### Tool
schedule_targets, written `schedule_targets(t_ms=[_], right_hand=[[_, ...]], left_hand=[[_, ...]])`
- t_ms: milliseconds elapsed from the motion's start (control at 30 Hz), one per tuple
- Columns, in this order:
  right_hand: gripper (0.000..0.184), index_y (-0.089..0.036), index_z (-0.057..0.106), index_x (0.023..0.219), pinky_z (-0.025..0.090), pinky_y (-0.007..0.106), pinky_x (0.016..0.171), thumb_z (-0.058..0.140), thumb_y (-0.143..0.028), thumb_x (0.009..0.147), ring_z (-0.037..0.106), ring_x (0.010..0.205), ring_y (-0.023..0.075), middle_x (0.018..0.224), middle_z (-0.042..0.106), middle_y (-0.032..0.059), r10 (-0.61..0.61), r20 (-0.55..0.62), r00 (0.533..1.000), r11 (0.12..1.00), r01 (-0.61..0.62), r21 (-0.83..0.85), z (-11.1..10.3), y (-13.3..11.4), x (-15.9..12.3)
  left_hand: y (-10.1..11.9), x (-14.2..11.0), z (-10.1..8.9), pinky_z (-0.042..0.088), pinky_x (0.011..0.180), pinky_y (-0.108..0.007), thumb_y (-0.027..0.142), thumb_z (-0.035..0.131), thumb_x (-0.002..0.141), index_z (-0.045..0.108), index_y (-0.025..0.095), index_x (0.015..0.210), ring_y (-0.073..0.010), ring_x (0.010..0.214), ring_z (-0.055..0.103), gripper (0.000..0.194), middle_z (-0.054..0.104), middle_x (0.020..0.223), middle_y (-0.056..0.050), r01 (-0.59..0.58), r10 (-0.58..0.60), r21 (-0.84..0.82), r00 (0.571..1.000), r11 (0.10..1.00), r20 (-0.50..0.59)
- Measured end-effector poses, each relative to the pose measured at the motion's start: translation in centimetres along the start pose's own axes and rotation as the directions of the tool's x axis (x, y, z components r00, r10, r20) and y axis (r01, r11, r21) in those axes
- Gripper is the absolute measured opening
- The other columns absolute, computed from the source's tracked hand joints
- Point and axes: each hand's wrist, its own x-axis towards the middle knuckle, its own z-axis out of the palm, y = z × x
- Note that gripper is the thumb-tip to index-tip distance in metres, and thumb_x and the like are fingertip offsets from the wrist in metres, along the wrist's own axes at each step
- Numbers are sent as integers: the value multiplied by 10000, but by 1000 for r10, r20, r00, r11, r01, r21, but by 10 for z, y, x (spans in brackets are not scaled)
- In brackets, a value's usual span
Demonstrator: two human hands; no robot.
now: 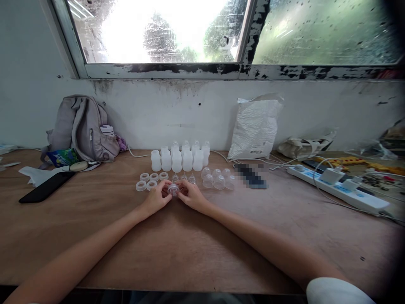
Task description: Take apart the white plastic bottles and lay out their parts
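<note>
My left hand [156,197] and my right hand [193,196] meet at the middle of the table, fingers closed on opposite sides of a clear bottle collar ring [173,190]. Something clear shows inside it, perhaps a nipple; I cannot tell how it sits. Left of it lie several loose translucent rings [144,177]. Just behind my fingers are clear bottle nipples [184,177], partly hidden. Several domed clear caps [219,181] stand to the right. Frosted white baby bottles [176,161] are lined up in rows behind, some at the back bearing clear tops.
At the left are a grey backpack [80,126], a black flat object [47,188] and a white tissue [39,174]. Right of the caps lies a blurred dark phone-like object [251,176]. A white power strip [341,190] with cables and a white plastic bag [255,126] stand further right.
</note>
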Motion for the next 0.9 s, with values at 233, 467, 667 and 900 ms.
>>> schedule_targets(t_ms=[233, 467, 667, 900], right_hand=[[311, -181, 452, 1004, 372, 198, 549, 501, -134, 700, 508, 567, 103, 709, 576, 2, -15, 43, 999, 972, 24, -233, 3, -2, -3], [275, -192, 428, 962, 310, 197, 509, 490, -151, 698, 460, 515, 101, 655, 525, -25, 14, 46, 999, 942, 2, -336, 3, -3, -3], [258, -191, 427, 962, 319, 196, 529, 485, -152, 713, 487, 542, 108, 656, 535, -24, 13, 41, 999, 946, 2, -324, 3, -3, -4], [267, -190, 446, 964, 324, 202, 541, 469, -115, 709, 491, 538, 112, 644, 547, -22, -1, 25, 1000, 948, 9, -319, 3, -2, -5]], left_hand=[[-4, -2, 1, 444, 571, -228, 144, 514, 682, 446, 195, 932, -120, 603, 550, 264, 577, 704, 12, -21, 19, 115, 1000, 993, 19], [-2, -5, 2, 415, 587, -247, 170, 511, 692, 435, 206, 931, -133, 606, 542, 254, 568, 701, 19, -36, 35, 282, 999, 959, 9], [-2, -5, 3, 403, 576, -241, 180, 498, 710, 436, 204, 920, -130, 597, 537, 220, 562, 692, 20, -40, 41, 312, 999, 949, 2], [-3, -3, 6, 394, 563, -239, 176, 488, 714, 445, 205, 920, -124, 569, 534, 213, 568, 675, 27, -27, 32, 311, 999, 950, -8]])
